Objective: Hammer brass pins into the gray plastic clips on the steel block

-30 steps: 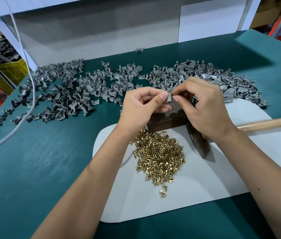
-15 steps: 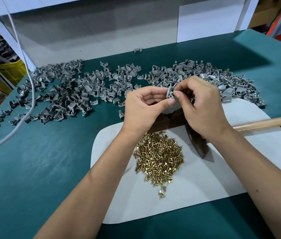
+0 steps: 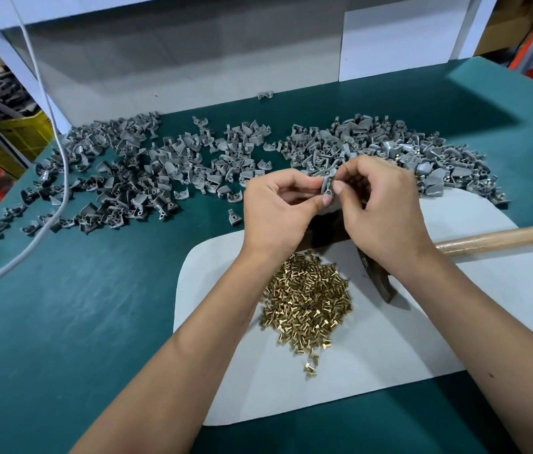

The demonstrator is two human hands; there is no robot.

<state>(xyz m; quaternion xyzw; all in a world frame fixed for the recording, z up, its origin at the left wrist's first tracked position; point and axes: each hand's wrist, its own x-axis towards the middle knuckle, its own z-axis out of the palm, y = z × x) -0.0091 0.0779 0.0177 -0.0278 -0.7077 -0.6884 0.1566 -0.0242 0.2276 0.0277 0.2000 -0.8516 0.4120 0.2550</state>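
Observation:
My left hand [image 3: 280, 211] pinches a gray plastic clip [image 3: 326, 186] between thumb and fingers, above the dark steel block [image 3: 322, 229], which is mostly hidden under both hands. My right hand [image 3: 383, 208] has its fingertips pressed to the same clip; whether a brass pin sits between them is hidden. A heap of brass pins [image 3: 307, 299] lies on the white mat [image 3: 389, 355] below my wrists. The hammer [image 3: 500, 237] lies on the mat at the right, its head [image 3: 381, 283] under my right wrist.
Loose gray clips spread in a wide pile [image 3: 134, 178] across the green table [image 3: 62, 322] at left, with another pile [image 3: 406, 152] behind my hands. A gray cable [image 3: 52, 211] crosses the left side. A white panel [image 3: 402, 40] stands at the back.
Both hands have lifted the clip slightly up and away from the block, and the fingers of my right hand have shifted on it. The hammer and pins have not moved.

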